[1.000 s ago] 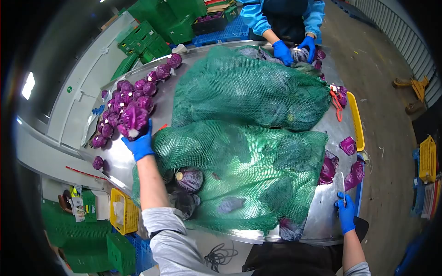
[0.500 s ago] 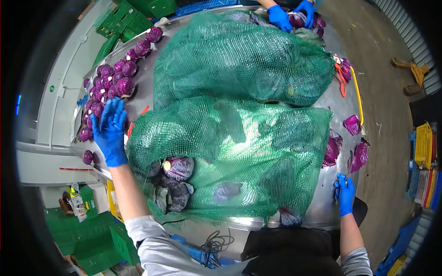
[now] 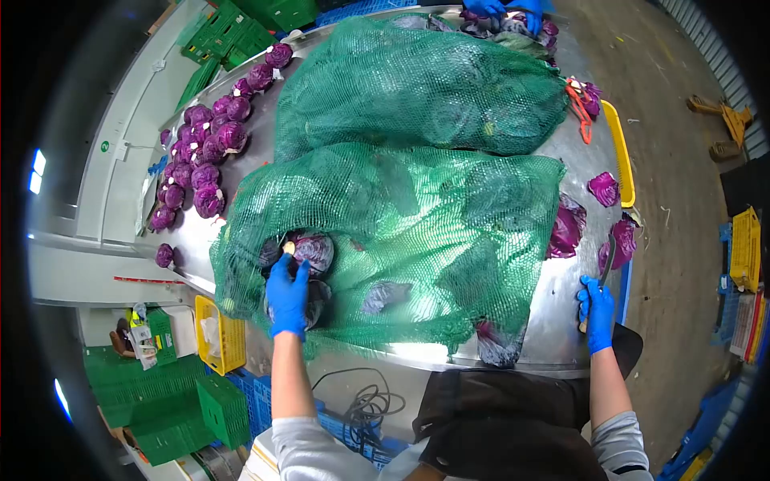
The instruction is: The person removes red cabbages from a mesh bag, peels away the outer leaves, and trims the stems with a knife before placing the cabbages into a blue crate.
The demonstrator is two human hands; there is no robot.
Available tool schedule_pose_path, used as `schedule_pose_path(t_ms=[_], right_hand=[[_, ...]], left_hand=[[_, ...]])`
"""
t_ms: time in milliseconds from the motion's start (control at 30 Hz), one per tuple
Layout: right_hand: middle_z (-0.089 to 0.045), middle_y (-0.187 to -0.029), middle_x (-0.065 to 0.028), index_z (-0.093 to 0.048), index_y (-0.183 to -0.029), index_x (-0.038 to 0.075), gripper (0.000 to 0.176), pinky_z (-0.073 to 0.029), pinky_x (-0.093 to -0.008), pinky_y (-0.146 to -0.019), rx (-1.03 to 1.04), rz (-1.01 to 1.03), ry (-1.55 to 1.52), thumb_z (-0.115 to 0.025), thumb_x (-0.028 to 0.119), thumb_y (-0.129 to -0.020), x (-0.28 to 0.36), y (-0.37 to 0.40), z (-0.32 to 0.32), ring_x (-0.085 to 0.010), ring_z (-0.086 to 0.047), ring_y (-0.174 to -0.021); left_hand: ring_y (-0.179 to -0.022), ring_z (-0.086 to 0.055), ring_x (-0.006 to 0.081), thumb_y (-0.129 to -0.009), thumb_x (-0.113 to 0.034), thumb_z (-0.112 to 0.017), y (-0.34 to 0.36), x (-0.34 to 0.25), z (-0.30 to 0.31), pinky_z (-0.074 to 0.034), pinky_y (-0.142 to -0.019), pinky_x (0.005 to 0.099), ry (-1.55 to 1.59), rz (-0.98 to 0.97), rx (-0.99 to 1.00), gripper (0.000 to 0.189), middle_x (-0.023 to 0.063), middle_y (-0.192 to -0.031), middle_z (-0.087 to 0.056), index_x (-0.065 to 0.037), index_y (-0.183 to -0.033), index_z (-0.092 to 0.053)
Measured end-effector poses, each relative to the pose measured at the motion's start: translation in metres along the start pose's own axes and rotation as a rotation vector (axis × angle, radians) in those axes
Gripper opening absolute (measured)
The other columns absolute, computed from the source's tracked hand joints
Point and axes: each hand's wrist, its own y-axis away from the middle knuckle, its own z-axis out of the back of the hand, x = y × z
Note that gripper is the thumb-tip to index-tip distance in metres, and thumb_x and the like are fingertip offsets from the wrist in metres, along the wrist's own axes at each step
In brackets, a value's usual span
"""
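My left hand point(image 3: 289, 298), in a blue glove, is at the opening of the nearer green net bag point(image 3: 433, 216). Its fingers are spread at the near side of a red cabbage point(image 3: 315, 253) with a pale cut stem; I see no closed grip. Another dark cabbage point(image 3: 319, 301) lies beside that hand, partly covered by it. At the table's right side my right hand point(image 3: 595, 311), also gloved in blue, is closed round the handle of a knife point(image 3: 611, 252). The blade points away from me, in front of loose purple leaves point(image 3: 624, 234).
A second full net bag point(image 3: 425, 88) lies beyond the first. Trimmed cabbages point(image 3: 210, 140) are heaped on the metal table's left side. A co-worker's gloved hands point(image 3: 525, 14) are at the far end. Yellow crates stand at the right edge point(image 3: 619, 152) and lower left point(image 3: 231, 345).
My left hand has moved from beside the cabbage heap down and right to the bag's opening. More trimmed cabbages show where it was. My right hand still holds the knife.
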Motion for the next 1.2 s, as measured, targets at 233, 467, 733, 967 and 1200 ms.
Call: schedule_pose_path(t_ms=[233,467,733,967,1200], right_hand=[[-0.059,-0.065,-0.0014,-0.064,-0.102,0.004,0.027,-0.035,-0.0216,-0.035,0.014,0.046,0.011,-0.057,0.029,-0.093,0.001,0.008,0.001,-0.004,-0.044,-0.042],[-0.058,-0.066,-0.0008,-0.063,-0.103,0.005,0.025,-0.034,-0.0205,-0.037,0.088,0.089,-0.043,-0.055,0.027,-0.095,-0.003,0.011,0.002,-0.003,-0.043,-0.044],[-0.057,-0.067,-0.0007,-0.063,-0.102,0.006,0.022,-0.034,-0.0209,-0.038,0.065,0.102,-0.088,-0.057,0.025,-0.093,-0.006,0.011,0.001,-0.0038,-0.043,-0.044],[-0.059,-0.069,-0.0012,-0.064,-0.101,0.007,0.022,-0.035,-0.0216,-0.037,0.062,0.075,-0.14,-0.061,0.026,-0.091,-0.015,0.01,0.003,-0.0048,-0.044,-0.044],[-0.059,-0.074,-0.0028,-0.06,-0.107,0.005,0.02,-0.038,-0.0211,-0.038,0.118,0.184,-0.089,-0.055,0.008,-0.088,-0.04,0.019,-0.013,-0.0051,-0.046,-0.044]], left_hand=[[-0.123,-0.04,0.0455,-0.069,-0.046,-0.073,0.021,-0.057,-0.076,-0.035,-0.101,0.0496,-0.514,0.005,-0.229,0.094,0.0277,-0.138,-0.038,0.001,-0.139,-0.033],[-0.121,-0.043,0.0396,-0.064,-0.035,-0.081,0.038,-0.067,-0.047,-0.034,-0.104,0.0459,-0.235,-0.325,-0.217,0.091,0.0281,-0.132,-0.044,0.002,-0.135,-0.039],[-0.103,-0.056,0.0259,-0.058,-0.032,-0.087,-0.006,-0.039,-0.09,-0.044,-0.092,0.0365,0.265,0.036,-0.067,0.082,0.0183,-0.113,-0.057,0.009,-0.118,-0.048],[-0.111,-0.052,0.0237,-0.063,-0.008,-0.078,0.062,-0.085,-0.046,-0.041,-0.099,0.0344,0.961,0.188,0.305,0.076,0.0131,-0.125,-0.051,0.003,-0.13,-0.043],[-0.117,-0.05,0.0243,-0.05,-0.015,-0.088,0.116,-0.246,-0.057,-0.038,-0.103,0.0359,0.932,-0.457,0.809,0.093,0.0122,-0.126,-0.05,-0.002,-0.13,-0.043]])
